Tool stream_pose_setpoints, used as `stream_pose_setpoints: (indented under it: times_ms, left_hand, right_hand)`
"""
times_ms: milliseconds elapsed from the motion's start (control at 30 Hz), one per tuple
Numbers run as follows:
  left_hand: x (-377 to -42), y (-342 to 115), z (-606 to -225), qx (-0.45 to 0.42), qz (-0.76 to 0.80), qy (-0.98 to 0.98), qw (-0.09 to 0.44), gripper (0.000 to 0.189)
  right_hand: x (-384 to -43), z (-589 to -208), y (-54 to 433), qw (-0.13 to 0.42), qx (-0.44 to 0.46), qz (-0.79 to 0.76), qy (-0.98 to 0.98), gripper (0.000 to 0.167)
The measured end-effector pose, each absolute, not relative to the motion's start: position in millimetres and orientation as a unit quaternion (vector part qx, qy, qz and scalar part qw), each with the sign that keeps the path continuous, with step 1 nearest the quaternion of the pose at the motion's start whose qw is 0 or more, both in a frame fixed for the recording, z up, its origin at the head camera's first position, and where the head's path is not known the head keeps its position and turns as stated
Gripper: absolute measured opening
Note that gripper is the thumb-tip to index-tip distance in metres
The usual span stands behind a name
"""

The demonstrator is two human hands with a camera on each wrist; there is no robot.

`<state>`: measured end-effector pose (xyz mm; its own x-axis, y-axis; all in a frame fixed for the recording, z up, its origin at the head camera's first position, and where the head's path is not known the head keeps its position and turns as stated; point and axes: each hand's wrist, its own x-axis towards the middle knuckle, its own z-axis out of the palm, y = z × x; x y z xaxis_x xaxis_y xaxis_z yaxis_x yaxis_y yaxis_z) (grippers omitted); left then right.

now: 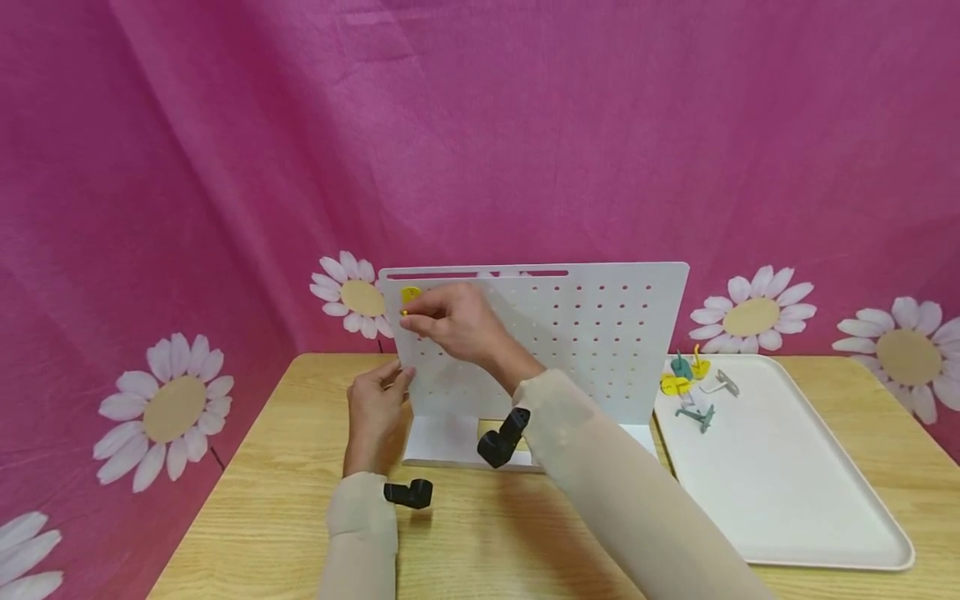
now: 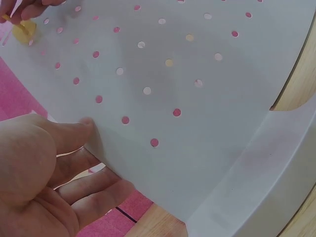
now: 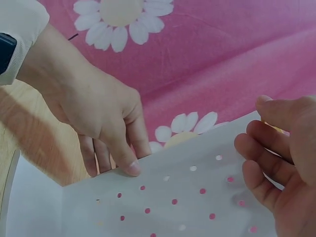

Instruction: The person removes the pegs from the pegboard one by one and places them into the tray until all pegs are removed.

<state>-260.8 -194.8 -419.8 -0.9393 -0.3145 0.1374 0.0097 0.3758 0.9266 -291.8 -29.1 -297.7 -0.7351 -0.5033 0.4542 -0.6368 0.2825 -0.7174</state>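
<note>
A white pegboard (image 1: pixel 517 396) with rows of round holes stands upright on its base. At its upper left corner sits a yellow hook (image 1: pixel 409 294), also visible in the left wrist view as a yellow hook (image 2: pixel 24 32) against the board. My right hand (image 1: pixel 461 325) pinches the hook between thumb and fingers, hiding part of it. Lower down, my left hand (image 1: pixel 375 408) grips the board's left edge. In the left wrist view that hand's thumb (image 2: pixel 74 133) lies on the front face, with the other fingers behind the edge.
Right of the board, a white tray (image 1: pixel 787 492) lies on the wooden table (image 1: pixel 262 500). Grouped in its far left corner are yellow hooks (image 1: pixel 675 384), green hooks (image 1: pixel 701 417) and a pale grey hook (image 1: pixel 723 383). A pink flowered cloth (image 1: pixel 525 125) hangs behind.
</note>
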Motion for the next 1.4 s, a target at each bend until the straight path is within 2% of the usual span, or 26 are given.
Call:
stream_pose_setpoints:
  times_ms: [267, 667, 967, 1400]
  left_hand:
    - [-259.4, -194.0, -420.7, 0.096, -0.564, -0.809, 0.133, 0.033]
    - [-260.7, -194.1, -421.8, 0.102, -0.562, -0.811, 0.127, 0.036]
    - [-260.8, -192.7, -418.5, 0.102, -0.563, -0.810, 0.128, 0.036]
    - [-258.1, -191.7, -417.4, 0.113, -0.560, -0.812, 0.119, 0.038]
  right_hand:
    - [-283.6, -296.3, -7.2, 0.091, 0.382, 0.479, -0.785, 0.011]
    - [-260.4, -298.7, 48.2, 0.091, 0.384, 0.469, -0.790, 0.010]
    - [-240.9, -299.3, 98.4, 0.166, 0.401, 0.452, -0.779, 0.010]
    - [-214.4, -324.7, 187.6, 0.234, 0.344, 0.409, -0.812, 0.022]
